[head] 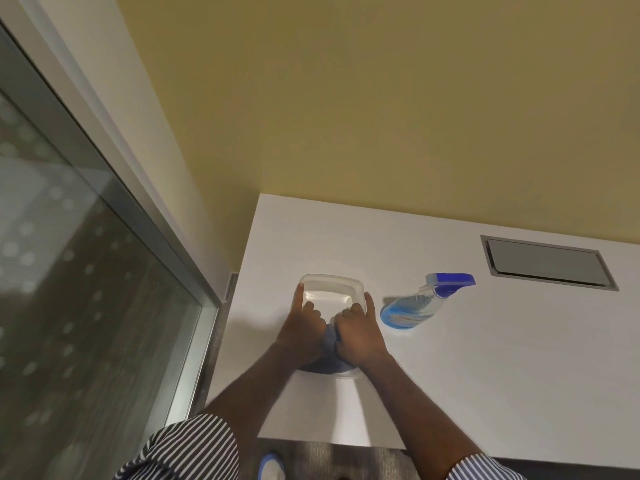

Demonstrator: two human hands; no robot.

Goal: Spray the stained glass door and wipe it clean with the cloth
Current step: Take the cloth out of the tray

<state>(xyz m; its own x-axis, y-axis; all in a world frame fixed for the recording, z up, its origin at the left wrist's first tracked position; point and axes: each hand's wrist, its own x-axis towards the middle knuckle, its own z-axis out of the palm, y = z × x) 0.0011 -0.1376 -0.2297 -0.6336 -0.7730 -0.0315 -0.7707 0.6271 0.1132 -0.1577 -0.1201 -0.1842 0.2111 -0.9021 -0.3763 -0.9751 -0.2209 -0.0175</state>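
Observation:
A clear plastic tub [332,284] stands on the white table [485,341]. Both hands are in it, pressed together around a blue cloth [329,341] bunched between them. My left hand [304,327] rests its forefinger on the tub's left rim. My right hand [360,330] has a finger along the right rim. A spray bottle [412,306] of blue liquid with a blue trigger head lies on its side just right of the tub. The glass door [69,271] fills the left side, dotted with pale round spots.
A grey rectangular hatch [547,263] is set into the table at the back right. A yellow wall [381,98] rises behind the table. The door's metal frame [156,220] runs close to the table's left edge. Dark floor and a shoe [272,465] show below.

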